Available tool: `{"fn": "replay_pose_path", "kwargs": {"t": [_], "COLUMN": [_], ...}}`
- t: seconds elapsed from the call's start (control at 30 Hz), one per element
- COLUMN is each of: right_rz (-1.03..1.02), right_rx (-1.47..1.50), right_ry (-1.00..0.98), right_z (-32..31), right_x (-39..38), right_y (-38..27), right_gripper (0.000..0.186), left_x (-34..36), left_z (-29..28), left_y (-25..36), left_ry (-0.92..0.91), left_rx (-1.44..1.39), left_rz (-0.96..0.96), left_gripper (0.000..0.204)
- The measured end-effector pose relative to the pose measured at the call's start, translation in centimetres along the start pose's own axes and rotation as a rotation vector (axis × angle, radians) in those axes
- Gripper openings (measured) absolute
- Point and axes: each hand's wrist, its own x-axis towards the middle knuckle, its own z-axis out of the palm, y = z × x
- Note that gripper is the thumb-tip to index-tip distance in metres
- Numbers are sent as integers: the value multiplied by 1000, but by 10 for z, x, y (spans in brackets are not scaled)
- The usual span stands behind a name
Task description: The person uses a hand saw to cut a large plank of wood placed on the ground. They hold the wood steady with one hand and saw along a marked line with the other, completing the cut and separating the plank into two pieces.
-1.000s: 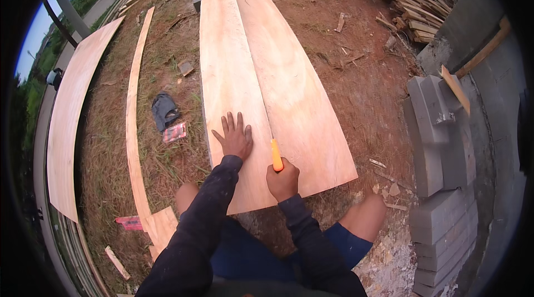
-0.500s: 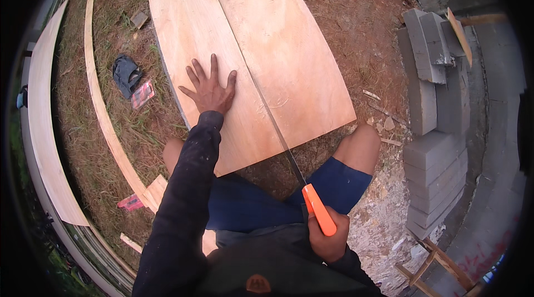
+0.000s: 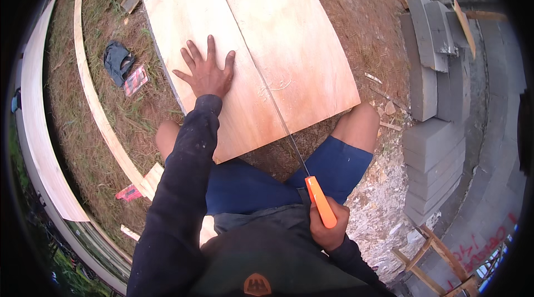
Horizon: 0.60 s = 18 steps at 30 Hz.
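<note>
A large pale plywood sheet (image 3: 300, 57) lies in front of me, split lengthwise by a long straight cut. My left hand (image 3: 210, 71) rests flat on its left part, fingers spread. In my right hand (image 3: 329, 224) is the orange handle of a handsaw (image 3: 298, 155), gripped near my lap. The thin dark blade slants up and left from the handle into the cut at the sheet's near edge. Some sawdust lies beside the line on the wood. My knees are on either side of the sheet's near end.
Grey blocks (image 3: 434, 152) are stacked at the right, beside a wooden frame (image 3: 439, 258). To the left, a long thin wood strip (image 3: 89, 85) and a wider board (image 3: 39, 130) lie along the grass. A dark cap (image 3: 117, 63) and a red-and-white packet (image 3: 135, 80) lie between strip and sheet.
The view has shifted slightly, so the sheet and left hand sit a little higher in it. My right hand still grips the saw, whose blade stays in the cut.
</note>
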Motion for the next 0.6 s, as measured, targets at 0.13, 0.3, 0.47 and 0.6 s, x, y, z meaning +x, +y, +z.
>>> {"fn": "replay_pose_path", "kwargs": {"t": [0.13, 0.3, 0.47, 0.6], "right_rz": [-44, -140, -126, 11], "right_rx": [95, -24, 89, 25], "right_ry": [71, 138, 83, 55], "right_z": [34, 109, 30, -5], "right_x": [77, 250, 48, 8], "right_y": [-30, -51, 0, -16], "right_gripper": [11, 17, 12, 11], "left_x": [-4, 2, -3, -2], "left_z": [11, 12, 15, 11], "left_y": [5, 11, -5, 7], "left_ry": [14, 39, 48, 48], "left_rx": [23, -20, 2, -10], "left_rz": [29, 63, 41, 79], "left_gripper": [76, 74, 74, 75]}}
